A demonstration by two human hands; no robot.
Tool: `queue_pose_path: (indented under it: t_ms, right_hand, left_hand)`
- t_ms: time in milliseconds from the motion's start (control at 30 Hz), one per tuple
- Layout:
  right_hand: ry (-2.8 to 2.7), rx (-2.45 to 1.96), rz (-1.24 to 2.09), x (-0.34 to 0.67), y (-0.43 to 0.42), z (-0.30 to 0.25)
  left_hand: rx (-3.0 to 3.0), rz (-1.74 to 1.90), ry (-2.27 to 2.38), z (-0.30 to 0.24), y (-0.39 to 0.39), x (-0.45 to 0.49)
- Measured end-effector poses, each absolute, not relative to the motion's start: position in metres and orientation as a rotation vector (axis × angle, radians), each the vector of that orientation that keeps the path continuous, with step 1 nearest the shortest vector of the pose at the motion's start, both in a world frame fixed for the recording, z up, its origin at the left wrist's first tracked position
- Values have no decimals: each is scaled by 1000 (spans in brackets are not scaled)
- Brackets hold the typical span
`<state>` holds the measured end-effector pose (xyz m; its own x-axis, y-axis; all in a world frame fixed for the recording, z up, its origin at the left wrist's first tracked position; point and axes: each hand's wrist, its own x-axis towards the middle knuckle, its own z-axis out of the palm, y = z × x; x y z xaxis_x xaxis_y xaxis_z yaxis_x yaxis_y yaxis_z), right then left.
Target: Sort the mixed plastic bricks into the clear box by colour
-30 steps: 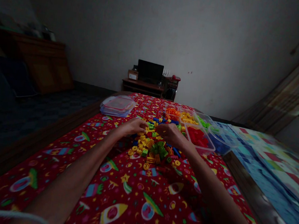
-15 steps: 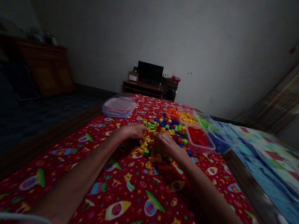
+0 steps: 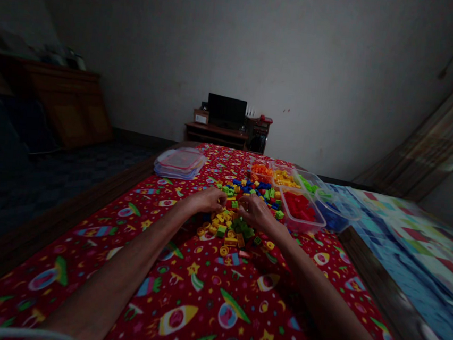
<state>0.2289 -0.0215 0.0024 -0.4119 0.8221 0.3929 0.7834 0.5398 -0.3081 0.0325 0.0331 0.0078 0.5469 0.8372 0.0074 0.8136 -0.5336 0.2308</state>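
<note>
A pile of small toy building bricks [image 3: 221, 230] in yellow, green, blue and red lies on the red patterned tablecloth [image 3: 213, 307]. My left hand [image 3: 212, 199] is at the left side of the pile, its fingers curled together; what they hold, if anything, is too small to make out. Across from it, my right hand [image 3: 256, 211] bends down over the right part of the pile. Its fingers are bent in towards the thumb, and their tips are partly lost among the bricks. A narrow gap with yellow bricks separates the two hands.
Right of the pile stand clear plastic boxes of sorted bricks: orange [image 3: 262, 171], yellow [image 3: 286, 179], green [image 3: 309, 185], red [image 3: 300, 207] and blue [image 3: 336, 217]. Stacked clear lids [image 3: 181, 162] lie at the back left. A bed [image 3: 413, 231] adjoins the table's right side.
My right hand has shifted slightly right and away from me, uncovering green and yellow bricks near the front of the pile. My left hand has barely moved.
</note>
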Motion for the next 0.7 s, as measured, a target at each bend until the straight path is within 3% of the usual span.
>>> queue_pose_path:
  t_ms: [200,433,700]
  right_hand:
    - [-2218,-1194,113,235,-18,-2]
    - [-2117,-1221,290,236,-10,-1]
    - [-2228,-1126,304,228,-14,-1]
  left_hand:
    - [2540,279,1330,4,32,35]
    - [1876,684,1052,-2,41,38]
    - [1641,721,996,-3,29,47]
